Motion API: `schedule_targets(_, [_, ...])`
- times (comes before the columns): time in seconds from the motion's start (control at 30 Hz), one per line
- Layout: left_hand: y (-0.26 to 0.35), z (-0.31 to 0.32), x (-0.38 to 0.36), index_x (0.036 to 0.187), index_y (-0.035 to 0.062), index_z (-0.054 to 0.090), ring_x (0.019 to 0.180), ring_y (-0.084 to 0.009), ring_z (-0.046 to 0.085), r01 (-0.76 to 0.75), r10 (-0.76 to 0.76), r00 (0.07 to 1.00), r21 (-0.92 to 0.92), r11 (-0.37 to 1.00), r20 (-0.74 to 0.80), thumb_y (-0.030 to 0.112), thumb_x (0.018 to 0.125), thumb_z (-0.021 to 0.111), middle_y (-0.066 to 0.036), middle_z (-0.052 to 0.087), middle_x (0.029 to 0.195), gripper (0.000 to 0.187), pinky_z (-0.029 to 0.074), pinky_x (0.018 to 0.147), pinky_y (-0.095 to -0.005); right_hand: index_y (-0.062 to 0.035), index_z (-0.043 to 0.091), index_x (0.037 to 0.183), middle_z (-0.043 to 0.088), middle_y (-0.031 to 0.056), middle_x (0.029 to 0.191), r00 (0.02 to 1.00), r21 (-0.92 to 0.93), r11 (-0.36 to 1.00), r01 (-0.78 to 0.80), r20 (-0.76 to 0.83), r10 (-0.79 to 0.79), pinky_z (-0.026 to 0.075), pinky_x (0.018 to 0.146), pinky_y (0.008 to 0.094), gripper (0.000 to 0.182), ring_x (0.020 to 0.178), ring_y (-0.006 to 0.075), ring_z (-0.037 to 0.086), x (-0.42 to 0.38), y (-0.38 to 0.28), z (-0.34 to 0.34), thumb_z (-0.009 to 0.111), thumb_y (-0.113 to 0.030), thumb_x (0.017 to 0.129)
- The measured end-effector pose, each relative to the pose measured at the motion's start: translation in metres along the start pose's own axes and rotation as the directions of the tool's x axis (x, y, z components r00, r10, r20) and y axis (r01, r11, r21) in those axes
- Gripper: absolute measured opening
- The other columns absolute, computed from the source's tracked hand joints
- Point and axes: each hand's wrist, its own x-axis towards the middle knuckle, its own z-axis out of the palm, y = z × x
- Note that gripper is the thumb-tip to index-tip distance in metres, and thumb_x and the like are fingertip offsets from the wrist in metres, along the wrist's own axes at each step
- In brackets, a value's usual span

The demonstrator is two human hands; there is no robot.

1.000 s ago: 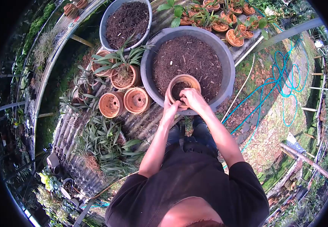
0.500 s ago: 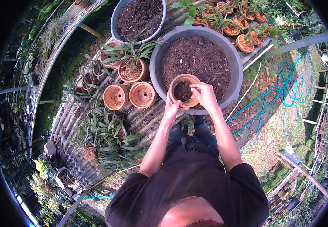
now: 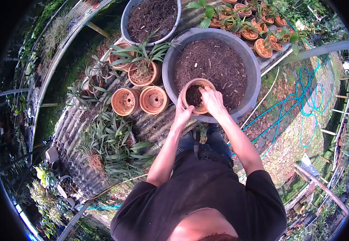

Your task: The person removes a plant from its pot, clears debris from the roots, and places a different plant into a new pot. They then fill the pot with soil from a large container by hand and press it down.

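The left hand (image 3: 183,112) grips the clay pot (image 3: 191,84) at its near-left side; the right hand (image 3: 214,102) reaches inside, fingertips hidden, so whether they pinch cannot be told. The pot is at the near edge of the wide tub (image 3: 251,82). Uneven pressing could tip it, spilling soil (image 3: 192,96). Its mouth faces up, long axis roughly upright, exact tilt unclear.

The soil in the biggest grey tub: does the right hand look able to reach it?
Probably yes: the right hand is at the mouth of the clay pot, by the near side of the tub. Once clear of the pot's rim, it should find the soil open just beyond.
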Motion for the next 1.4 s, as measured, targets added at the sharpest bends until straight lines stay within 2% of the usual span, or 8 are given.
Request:
schedule_targets(0.37, [0.01, -0.01, 0.002, 0.157, 0.0181, 0.024, 0.109, -0.0278, 0.067, 0.041, -0.041, 0.998, -0.008, 0.999, -0.05, -0.011, 0.085, 0.048, -0.013, 0.051, 0.141, 0.081, 0.067, 0.073, -0.0361, -0.0002, 0.071, 0.104, 0.07, 0.0156, 0.098, 0.989, -0.072, 0.992, 0.102, -0.099, -0.109, 0.052, 0.085, 0.045, 0.024, 0.107, 0.0335, 0.065, -0.016, -0.01, 0.011, 0.058, -0.011, 0.087])
schedule_targets(0.5, [-0.001, -0.013, 0.007, 0.156, 0.0176, 0.025, 0.107, -0.0268, 0.068, 0.058, -0.063, 0.997, -0.118, 0.991, -0.038, -0.012, 0.085, 0.048, -0.013, 0.052, 0.14, 0.081, 0.066, 0.073, -0.0358, 0.0028, 0.072, 0.101, 0.071, 0.0184, 0.102, 0.953, 0.208, 0.93, 0.303, -0.081, -0.293, 0.053, 0.085, 0.0452, 0.025, 0.098, 0.0357, 0.067, -0.005, -0.02, 0.011, 0.061, -0.004, 0.079])
schedule_targets(0.53, [-0.015, -0.018, 0.015, 0.156, 0.0178, 0.025, 0.106, -0.0261, 0.068, -0.04, 0.039, 0.999, -0.03, 0.999, -0.027, -0.012, 0.085, 0.049, -0.013, 0.053, 0.138, 0.081, 0.066, 0.073, -0.0358, 0.0051, 0.071, 0.098, 0.07, 0.0191, 0.096, 0.952, 0.184, 0.978, 0.103, 0.266, -0.15, 0.053, 0.087, 0.0453, 0.024, 0.098, 0.0363, 0.067, -0.006, -0.024, 0.007, 0.059, -0.002, 0.078])
schedule_targets(0.93, [-0.004, 0.003, 0.031, 0.157, 0.0185, 0.025, 0.095, -0.0201, 0.068, 0.051, -0.048, 0.996, -0.052, 0.997, 0.07, -0.012, 0.085, 0.051, -0.011, 0.057, 0.128, 0.082, 0.066, 0.071, -0.0331, 0.0032, 0.07, 0.102, 0.07, 0.0181, 0.102, 0.969, 0.14, 0.977, 0.163, -0.211, -0.132, 0.052, 0.093, 0.0445, 0.026, 0.103, 0.0363, 0.066, 0.007, -0.005, -0.011, 0.058, 0.005, 0.079])
schedule_targets(1.03, [-0.004, 0.001, 0.027, 0.158, 0.0191, 0.024, 0.094, -0.0202, 0.067, 0.068, -0.065, 0.997, -0.067, 0.995, 0.048, -0.013, 0.086, 0.05, -0.01, 0.055, 0.13, 0.083, 0.067, 0.072, -0.0346, 0.0034, 0.071, 0.102, 0.071, 0.0186, 0.103, 0.972, 0.175, 0.977, 0.124, 0.176, -0.154, 0.053, 0.093, 0.0447, 0.026, 0.103, 0.0362, 0.067, 0.0, 0.005, -0.015, 0.057, 0.005, 0.079])
schedule_targets(1.2, [0.003, -0.012, 0.019, 0.157, 0.0194, 0.024, 0.095, -0.0209, 0.068, 0.085, -0.099, 0.993, -0.208, 0.975, -0.058, -0.011, 0.087, 0.049, -0.011, 0.056, 0.129, 0.08, 0.068, 0.069, -0.037, -0.0004, 0.071, 0.112, 0.073, 0.0146, 0.105, 0.984, 0.55, 0.821, -0.153, 0.005, 0.18, 0.055, 0.085, 0.0349, 0.025, 0.101, 0.0243, 0.07, 0.014, -0.009, -0.024, 0.07, -0.004, 0.087])
schedule_targets(1.37, [0.026, -0.039, 0.013, 0.156, 0.0183, 0.024, 0.092, -0.0245, 0.07, 0.09, -0.12, 0.981, -0.191, 0.978, -0.153, -0.01, 0.087, 0.048, -0.013, 0.056, 0.128, 0.079, 0.068, 0.068, -0.0384, -0.0028, 0.068, 0.119, 0.076, 0.0125, 0.093, 0.909, 0.444, 0.875, 0.191, -0.417, 0.014, 0.056, 0.078, 0.0329, 0.031, 0.082, 0.0208, 0.073, 0.045, -0.009, -0.011, 0.073, -0.008, 0.088])
schedule_targets(1.4, [0.022, -0.051, 0.015, 0.156, 0.019, 0.025, 0.09, -0.0265, 0.072, 0.103, -0.131, 0.978, -0.172, 0.98, -0.164, -0.01, 0.086, 0.048, -0.014, 0.056, 0.129, 0.079, 0.068, 0.068, -0.0389, -0.0024, 0.068, 0.118, 0.076, 0.0114, 0.093, 0.93, 0.6, 0.798, 0.052, -0.321, 0.181, 0.056, 0.077, 0.0314, 0.029, 0.082, 0.0178, 0.072, 0.045, -0.003, -0.003, 0.072, -0.009, 0.09])
